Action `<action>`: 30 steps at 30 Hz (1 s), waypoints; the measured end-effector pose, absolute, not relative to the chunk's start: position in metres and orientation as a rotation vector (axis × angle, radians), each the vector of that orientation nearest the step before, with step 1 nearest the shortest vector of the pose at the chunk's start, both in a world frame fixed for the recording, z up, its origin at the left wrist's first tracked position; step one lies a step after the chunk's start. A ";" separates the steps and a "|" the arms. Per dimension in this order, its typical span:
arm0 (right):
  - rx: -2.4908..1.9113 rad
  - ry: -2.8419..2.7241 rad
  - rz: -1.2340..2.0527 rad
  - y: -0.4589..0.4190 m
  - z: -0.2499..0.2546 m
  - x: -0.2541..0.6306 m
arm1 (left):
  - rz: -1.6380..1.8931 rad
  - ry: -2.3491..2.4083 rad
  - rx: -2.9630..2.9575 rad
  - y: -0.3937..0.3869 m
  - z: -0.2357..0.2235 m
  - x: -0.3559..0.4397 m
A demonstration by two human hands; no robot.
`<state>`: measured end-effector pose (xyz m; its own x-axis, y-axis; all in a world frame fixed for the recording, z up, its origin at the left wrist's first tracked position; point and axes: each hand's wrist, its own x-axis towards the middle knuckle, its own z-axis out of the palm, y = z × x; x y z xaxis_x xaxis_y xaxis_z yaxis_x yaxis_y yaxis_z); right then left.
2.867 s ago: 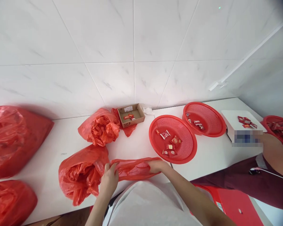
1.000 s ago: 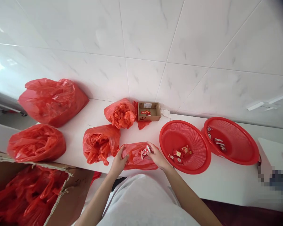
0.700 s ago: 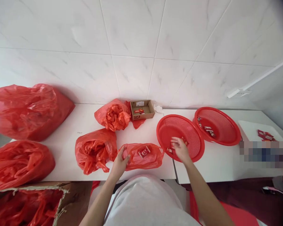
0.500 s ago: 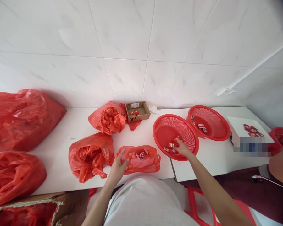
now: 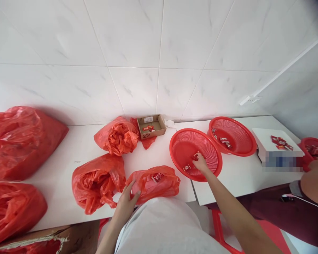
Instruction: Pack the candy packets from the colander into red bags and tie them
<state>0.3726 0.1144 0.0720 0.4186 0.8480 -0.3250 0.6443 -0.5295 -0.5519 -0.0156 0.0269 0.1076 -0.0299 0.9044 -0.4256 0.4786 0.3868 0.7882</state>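
Note:
My left hand (image 5: 127, 203) grips the left edge of a small red plastic bag (image 5: 155, 181) lying at the table's near edge; a red-and-white packet (image 5: 156, 177) shows through the bag. My right hand (image 5: 200, 163) reaches into the nearer red mesh basket (image 5: 180, 141), fingers curled over small red packets (image 5: 187, 168) on its floor. Whether the fingers hold a packet is hidden.
A second red basket (image 5: 241, 135) with packets sits behind right. Crumpled red bags (image 5: 96, 183) (image 5: 116, 135) and a small cardboard box (image 5: 151, 127) lie on the white table (image 5: 69, 155). Large red bags (image 5: 21, 141) fill the left. Another person's arm (image 5: 314, 180) is at right.
My right hand left the small bag and moved right into the nearer basket among the packets. The left hand stayed on the bag's edge. The camera view shifted right.

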 end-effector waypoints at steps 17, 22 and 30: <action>-1.427 -1.545 1.242 0.083 0.096 0.198 | 0.790 1.550 0.948 0.070 0.112 0.016; -1.281 -1.665 1.360 0.077 0.097 0.187 | 0.813 1.558 0.893 0.060 0.114 0.009; -1.547 -1.499 1.166 0.112 0.112 0.255 | 0.820 1.571 0.901 0.052 0.112 0.003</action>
<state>0.2546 0.1116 0.1119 -0.0637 0.9879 -0.1416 0.3803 -0.1072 -0.9186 0.0025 0.0523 0.1124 -0.1167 0.8802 -0.4600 0.1264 0.4725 0.8722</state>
